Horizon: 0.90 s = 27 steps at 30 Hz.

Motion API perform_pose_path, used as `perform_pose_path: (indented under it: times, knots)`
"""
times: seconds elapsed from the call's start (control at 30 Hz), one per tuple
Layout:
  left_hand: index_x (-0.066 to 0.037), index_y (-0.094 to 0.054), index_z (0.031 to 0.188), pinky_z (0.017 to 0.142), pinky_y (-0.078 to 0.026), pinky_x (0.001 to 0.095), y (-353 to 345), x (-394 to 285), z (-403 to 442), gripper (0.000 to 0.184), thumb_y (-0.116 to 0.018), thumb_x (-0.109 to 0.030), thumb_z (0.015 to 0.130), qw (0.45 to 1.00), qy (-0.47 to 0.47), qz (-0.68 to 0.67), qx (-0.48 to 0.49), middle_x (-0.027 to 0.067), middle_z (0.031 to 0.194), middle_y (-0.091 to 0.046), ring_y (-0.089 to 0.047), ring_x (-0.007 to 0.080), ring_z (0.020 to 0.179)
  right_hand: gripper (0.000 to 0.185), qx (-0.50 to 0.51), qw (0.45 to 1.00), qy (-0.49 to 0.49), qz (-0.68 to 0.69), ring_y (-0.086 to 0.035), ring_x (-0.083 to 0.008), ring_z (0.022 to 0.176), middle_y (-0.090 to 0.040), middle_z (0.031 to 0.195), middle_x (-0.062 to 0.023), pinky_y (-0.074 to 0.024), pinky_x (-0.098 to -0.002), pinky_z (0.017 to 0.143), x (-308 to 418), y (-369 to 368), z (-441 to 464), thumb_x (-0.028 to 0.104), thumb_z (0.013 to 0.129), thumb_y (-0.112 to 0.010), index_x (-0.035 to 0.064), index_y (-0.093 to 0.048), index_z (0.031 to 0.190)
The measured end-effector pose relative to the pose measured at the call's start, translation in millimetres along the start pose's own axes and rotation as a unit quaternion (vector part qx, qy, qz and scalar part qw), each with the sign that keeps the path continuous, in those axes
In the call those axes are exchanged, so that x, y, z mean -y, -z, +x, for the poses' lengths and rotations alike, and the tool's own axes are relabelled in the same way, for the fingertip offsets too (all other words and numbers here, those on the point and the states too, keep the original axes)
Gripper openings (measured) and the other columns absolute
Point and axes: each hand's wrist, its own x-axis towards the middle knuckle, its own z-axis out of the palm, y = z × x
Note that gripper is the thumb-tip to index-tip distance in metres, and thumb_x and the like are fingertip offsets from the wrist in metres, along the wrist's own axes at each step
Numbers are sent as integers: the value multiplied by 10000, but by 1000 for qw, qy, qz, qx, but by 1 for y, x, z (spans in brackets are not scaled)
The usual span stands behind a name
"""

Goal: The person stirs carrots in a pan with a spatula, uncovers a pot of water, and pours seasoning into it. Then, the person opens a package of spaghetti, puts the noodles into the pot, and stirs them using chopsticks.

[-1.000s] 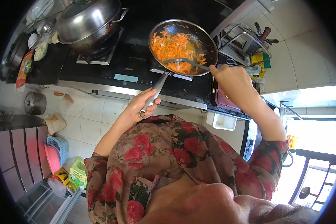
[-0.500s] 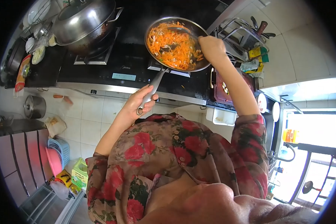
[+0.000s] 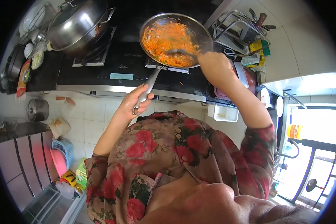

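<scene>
A steel frying pan (image 3: 205, 39) sits over the right burner, holding shredded orange carrot (image 3: 168, 37) mixed with paler bits. My left hand (image 3: 136, 100) is wrapped round the pan's grey handle (image 3: 151, 80). Above the pan's right rim, my right hand (image 3: 216, 67) is closed on a dark spatula (image 3: 179, 51), whose blade is blurred among the shreds. The end of the spatula's handle is hidden by my fingers.
A large lidded steel pot (image 3: 72, 30) stands on the left burner. Right of the pan are a knife rack (image 3: 246, 31), scissors (image 3: 230, 54) and a red cutting board (image 3: 252, 80) with a cleaver. A white bin (image 3: 223, 113) hangs below the counter edge.
My right hand has swung with the spatula over the pan, first up and left, then down and back a little. The pan and my left hand have shifted slightly left in view.
</scene>
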Motion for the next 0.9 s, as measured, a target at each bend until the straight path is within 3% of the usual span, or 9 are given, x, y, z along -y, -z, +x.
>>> perform_pose_path:
  times: [0.2, 0.33, 0.57, 0.73, 0.9]
  knots:
    - [-129, -458, 1027, 308, -307, 174, 4, -4, 0, 134, -504, -238, 965, 1000, 0, -4, 7, 60, 802, -530, -407, 64, 446, 207, -49, 988, -129, 63, -668, -341, 889, -678, 923, -182, -547, -430, 754, -55, -22, 32, 113, 850, -509, 46, -679, 946]
    - [-117, -453, 1034, 303, -306, 175, 1, -7, -2, 140, -490, -236, 971, 1000, -5, 1, -8, 61, 801, -529, -408, 61, 446, 216, -47, 985, -156, 63, -656, -354, 934, -671, 960, -202, -539, -444, 781, -74, -26, 54, 111, 839, -508, 47, -682, 950]
    - [-118, -455, 1032, 299, -300, 174, 0, -7, -3, 137, -489, -236, 971, 1000, 3, 11, -23, 70, 814, -543, -403, 61, 432, 244, -48, 967, -205, 141, -655, -360, 947, -670, 982, -206, -535, -444, 800, -48, -26, 125, 125, 840, -510, 35, -680, 990]
    - [-116, -451, 1031, 299, -293, 170, 0, -9, -3, 139, -489, -235, 971, 1000, -2, 21, -11, 81, 830, -563, -405, 59, 440, 200, -40, 981, -118, 150, -657, -346, 951, -668, 984, -209, -535, -439, 795, -9, -26, 126, 88, 814, -573, 13, -677, 967]
    - [-109, -448, 1043, 297, -297, 170, -3, -10, -5, 146, -492, -227, 969, 1000, -2, 20, -11, 87, 840, -568, -407, 59, 440, 159, -58, 996, 12, 59, -683, -314, 778, -682, 844, -164, -556, -396, 660, 2, -36, 85, 81, 803, -571, 11, -659, 916]
